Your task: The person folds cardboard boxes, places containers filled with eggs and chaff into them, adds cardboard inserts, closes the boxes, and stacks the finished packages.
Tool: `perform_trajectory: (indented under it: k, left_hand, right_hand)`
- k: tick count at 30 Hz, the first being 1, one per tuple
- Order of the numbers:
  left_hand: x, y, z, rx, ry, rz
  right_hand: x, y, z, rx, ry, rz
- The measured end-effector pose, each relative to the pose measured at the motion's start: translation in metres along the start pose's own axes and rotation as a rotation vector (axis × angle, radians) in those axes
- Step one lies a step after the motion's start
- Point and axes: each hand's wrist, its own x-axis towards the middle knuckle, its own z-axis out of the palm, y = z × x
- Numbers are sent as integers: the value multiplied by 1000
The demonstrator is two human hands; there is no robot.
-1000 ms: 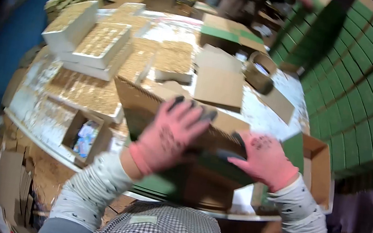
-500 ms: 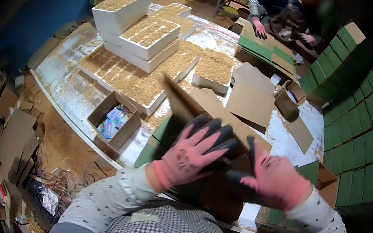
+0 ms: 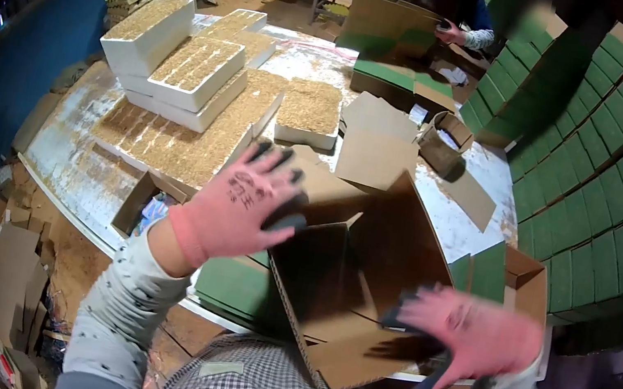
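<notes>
My brown box (image 3: pixel 333 282) is right in front of me, over the near edge of the desk (image 3: pixel 69 139), tipped with its open side up toward me. My left hand (image 3: pixel 239 203), in a pink glove, is spread wide at the box's far left corner, with the thumb close to the edge. I can't tell if it presses on the box. My right hand (image 3: pixel 463 329) is blurry, but its fingers and thumb are spread apart too, by the flap on the box's right side. I can't tell if it touches. Neither hand looks like it is pinching. To handle the box well, I think I should hold two sides with the same gentle push, so the corners stay square and nothing bends. Thumbs should keep out of the folds, and the flap near my tummy should not get squashed. I should mind the green cardboard (image 3: pixel 232 289) just left of the box, so it doesn't slide. Past the box there is a flat brown sheet (image 3: pixel 377 154), and to its right sits a green box (image 3: pixel 488 271). Far past my box, another person's hand (image 3: pixel 452 34) is beside a big piece of cardboard (image 3: pixel 386 29).
</notes>
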Motion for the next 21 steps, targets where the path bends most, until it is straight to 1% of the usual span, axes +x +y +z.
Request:
perform_trajectory:
  k: [1, 2, 3, 4, 5, 6, 8, 9, 10, 12, 13, 14, 15, 16, 17, 18, 20, 21]
  left_hand:
    - [4, 4, 4, -34, 8, 163]
    - [14, 12, 7, -98, -67, 151]
    - [26, 17, 18, -22, -23, 183]
    - [40, 22, 32, 52, 26, 210]
    - [58, 22, 37, -24, -39, 213]
    - [72, 26, 31, 3, -148, 231]
    - [83, 28, 28, 29, -247, 221]
    - [85, 32, 24, -33, -342, 174]
    - [83, 34, 21, -48, -337, 223]
    - [78, 36, 22, 29, -335, 199]
    - [78, 34, 26, 72, -254, 225]
    - [80, 31, 34, 114, -179, 252]
    - [89, 28, 50, -19, -121, 183]
    - [91, 25, 86, -251, 247, 197]
    - [92, 34, 105, -243, 330, 115]
    - [92, 51, 115, -233, 409, 35]
    - [89, 67, 117, -296, 495, -84]
    - [83, 69, 99, -182, 546, -123]
  right_hand:
    - [-16, -4, 14, 94, -114, 17]
    - [-25, -4, 25, 199, -222, 42]
    - [-21, 4, 40, 229, -83, 161]
    - [-9, -2, 37, 91, 193, 254]
    - [0, -9, 23, -95, 215, 284]
    - [6, -16, 7, -283, 239, 320]
    - [6, -7, 38, -488, 733, 72]
    - [8, -9, 57, -458, 771, 144]
    - [24, -2, 84, -381, 905, 244]
    - [46, 15, 157, -424, 655, 171]
    - [42, 0, 125, -374, 691, 158]
    - [30, -3, 102, -531, 717, 129]
    - [19, -2, 61, -600, 584, 226]
    - [-3, 27, 35, -691, 458, 255]
    - [-22, 29, -12, -505, 573, 482]
    - [-29, 46, -9, -592, 519, 592]
    - [-30, 85, 30, -758, 421, 823]
    - [-18, 75, 64, -558, 424, 735]
